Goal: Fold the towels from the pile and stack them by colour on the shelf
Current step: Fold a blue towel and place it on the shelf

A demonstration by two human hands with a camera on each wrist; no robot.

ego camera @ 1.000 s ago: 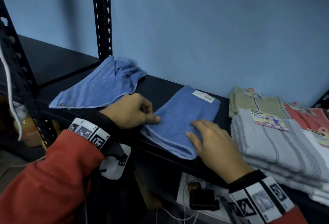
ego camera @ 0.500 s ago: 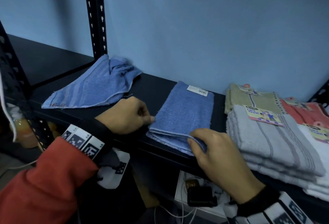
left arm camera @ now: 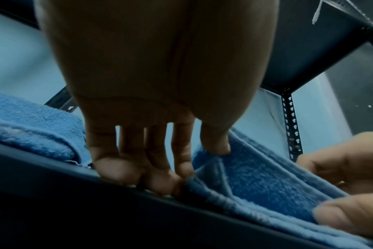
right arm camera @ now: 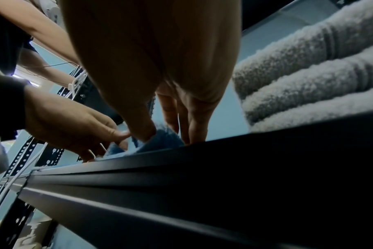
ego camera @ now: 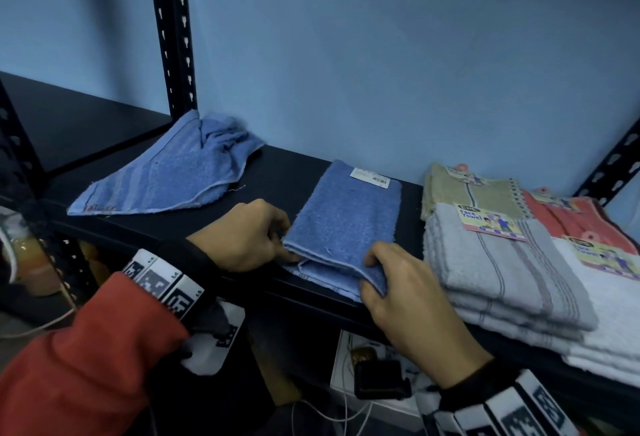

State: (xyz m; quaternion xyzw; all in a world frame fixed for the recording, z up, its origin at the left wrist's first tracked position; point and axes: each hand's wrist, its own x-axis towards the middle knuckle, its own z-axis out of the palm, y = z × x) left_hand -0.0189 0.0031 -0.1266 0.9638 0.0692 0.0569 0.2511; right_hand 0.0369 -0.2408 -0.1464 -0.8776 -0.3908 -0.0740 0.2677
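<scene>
Since 1 s ago: right hand has gone from lying flat on top of the folded blue towel to gripping its near right corner; thumb on top, fingers under the top layers. Left hand has stayed at the near left corner and now pinches the edge there. Top layers at the near edge are raised a little off the layer beneath; earlier they lay flat.

Meaning for task: smoothing looks done. Both near corners held, so likely next step is one more fold away toward the wall, or a lift to reposition. Cannot tell which.

Position re fingers:
- Towel lies on the shelf, centre, long axis near-to-far, tag at far end.
- Left wrist view: thumb presses into the top of the cloth, index finger under the edge; other fingertips rest on the shelf lip, just left of the towel.
- Right wrist view: thumb on the blue corner; remaining fingers curl down beside it, narrow spread.

Unfolded blue towel lies far left, well apart. Grey stack sits just right of the right hand, not touching the towel.
</scene>
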